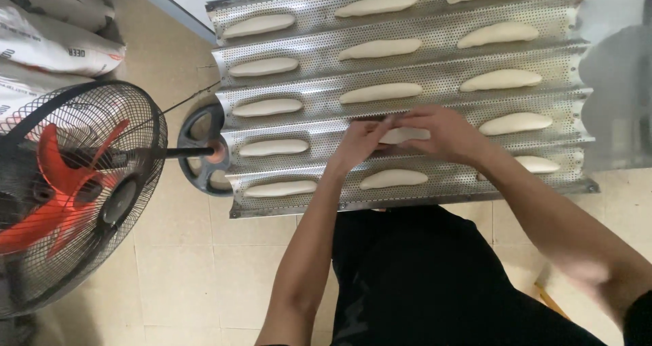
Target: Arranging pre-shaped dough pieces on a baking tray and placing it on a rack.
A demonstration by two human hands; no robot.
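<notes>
A perforated metal baguette tray (pixel 435 74) with several long grooves carries several pale elongated dough pieces in three columns. My left hand (pixel 358 142) and my right hand (pixel 441 134) meet over the fourth groove, middle column. Together they hold a dough piece (pixel 402 135) by its two ends, just above or on the groove; which one I cannot tell. Another dough piece (pixel 394 178) lies in the groove nearest me, below my hands.
A standing fan (pixel 68 183) with red blades and a black cage is at the left, its round base (pixel 204 152) against the tray's left edge. White sacks (pixel 54 27) lie at the top left. The floor is beige tile.
</notes>
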